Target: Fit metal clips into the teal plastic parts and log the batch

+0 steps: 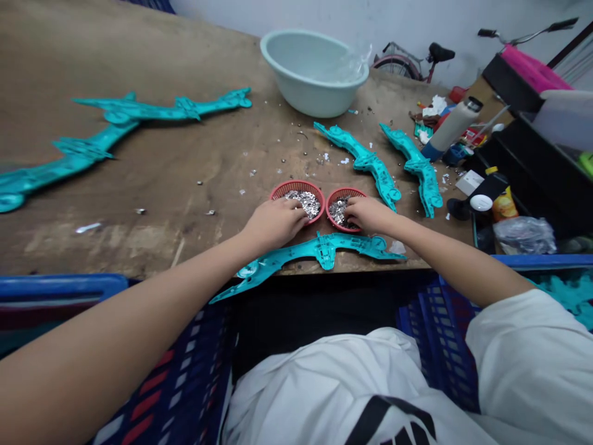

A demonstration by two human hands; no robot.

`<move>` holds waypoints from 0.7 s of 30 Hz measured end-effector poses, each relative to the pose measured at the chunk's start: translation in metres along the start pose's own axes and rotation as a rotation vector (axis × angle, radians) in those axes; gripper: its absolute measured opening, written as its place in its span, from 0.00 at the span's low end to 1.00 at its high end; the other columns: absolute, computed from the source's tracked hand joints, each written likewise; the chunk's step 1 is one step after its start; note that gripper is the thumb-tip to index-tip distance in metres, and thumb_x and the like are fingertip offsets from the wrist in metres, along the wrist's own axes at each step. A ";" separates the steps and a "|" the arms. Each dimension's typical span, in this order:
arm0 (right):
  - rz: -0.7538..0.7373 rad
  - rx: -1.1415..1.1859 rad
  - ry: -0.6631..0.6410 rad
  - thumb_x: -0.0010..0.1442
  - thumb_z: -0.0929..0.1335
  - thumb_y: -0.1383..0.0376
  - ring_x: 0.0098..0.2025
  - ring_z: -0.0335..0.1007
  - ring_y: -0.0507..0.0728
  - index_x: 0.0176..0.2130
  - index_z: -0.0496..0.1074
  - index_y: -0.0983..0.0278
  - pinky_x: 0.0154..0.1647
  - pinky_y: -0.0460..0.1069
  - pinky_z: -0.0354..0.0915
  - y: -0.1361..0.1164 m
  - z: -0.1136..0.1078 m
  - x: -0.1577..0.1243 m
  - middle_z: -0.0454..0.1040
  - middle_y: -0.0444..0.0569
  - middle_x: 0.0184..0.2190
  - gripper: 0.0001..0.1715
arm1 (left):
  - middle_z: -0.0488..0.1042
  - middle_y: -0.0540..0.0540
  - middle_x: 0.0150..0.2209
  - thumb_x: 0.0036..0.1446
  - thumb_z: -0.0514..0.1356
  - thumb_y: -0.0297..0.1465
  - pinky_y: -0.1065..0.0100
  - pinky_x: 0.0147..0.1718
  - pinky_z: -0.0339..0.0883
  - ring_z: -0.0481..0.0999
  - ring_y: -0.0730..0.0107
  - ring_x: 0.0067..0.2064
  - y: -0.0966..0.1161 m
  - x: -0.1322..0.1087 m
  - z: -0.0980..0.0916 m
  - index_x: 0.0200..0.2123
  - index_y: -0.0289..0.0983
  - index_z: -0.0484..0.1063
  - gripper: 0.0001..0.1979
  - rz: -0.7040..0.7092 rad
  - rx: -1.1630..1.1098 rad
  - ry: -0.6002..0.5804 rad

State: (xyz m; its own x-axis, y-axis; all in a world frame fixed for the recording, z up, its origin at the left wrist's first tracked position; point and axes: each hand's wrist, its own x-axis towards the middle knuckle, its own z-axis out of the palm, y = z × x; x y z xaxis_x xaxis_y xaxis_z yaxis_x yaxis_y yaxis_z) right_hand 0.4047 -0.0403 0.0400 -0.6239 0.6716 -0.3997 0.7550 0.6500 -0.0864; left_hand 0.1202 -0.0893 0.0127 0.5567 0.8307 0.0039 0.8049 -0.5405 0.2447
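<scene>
On the wooden table [148, 204], a teal plastic moulding [319, 250] lies crosswise just nearer the person than two baskets, with neither hand clearly closer to it. The left hand [273, 224] curls over the red left basket [296, 186], the right hand [368, 213] over the red right basket [345, 191], fingers down among silver pieces [301, 203]. Whether either grips any, one cannot tell.
</scene>
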 end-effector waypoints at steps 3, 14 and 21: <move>-0.050 0.018 0.117 0.72 0.69 0.70 0.52 0.77 0.66 0.47 0.86 0.66 0.53 0.56 0.67 0.003 0.003 0.001 0.83 0.61 0.50 0.13 | 0.80 0.34 0.63 0.77 0.53 0.37 0.49 0.60 0.74 0.79 0.44 0.63 0.011 -0.005 0.005 0.58 0.37 0.83 0.21 0.152 0.054 0.119; 0.057 0.705 0.347 0.62 0.75 0.61 0.35 0.75 0.56 0.40 0.82 0.65 0.41 0.51 0.70 0.016 0.005 -0.011 0.84 0.49 0.34 0.09 | 0.82 0.35 0.62 0.75 0.63 0.39 0.53 0.61 0.74 0.79 0.48 0.64 0.051 -0.026 0.022 0.63 0.34 0.79 0.21 0.527 0.013 -0.053; 0.027 0.855 0.180 0.57 0.75 0.60 0.33 0.75 0.55 0.34 0.82 0.64 0.37 0.50 0.69 0.004 -0.010 -0.024 0.82 0.46 0.30 0.08 | 0.83 0.34 0.62 0.73 0.66 0.40 0.55 0.65 0.73 0.77 0.47 0.66 0.048 -0.023 0.016 0.62 0.30 0.79 0.23 0.515 -0.011 -0.104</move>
State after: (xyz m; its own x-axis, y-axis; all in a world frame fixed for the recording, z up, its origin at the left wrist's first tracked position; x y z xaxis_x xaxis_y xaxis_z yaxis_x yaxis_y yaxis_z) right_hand 0.4207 -0.0501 0.0580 -0.5714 0.7759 -0.2674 0.6176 0.1921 -0.7626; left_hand 0.1495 -0.1361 0.0088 0.8976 0.4398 0.0303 0.4197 -0.8736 0.2464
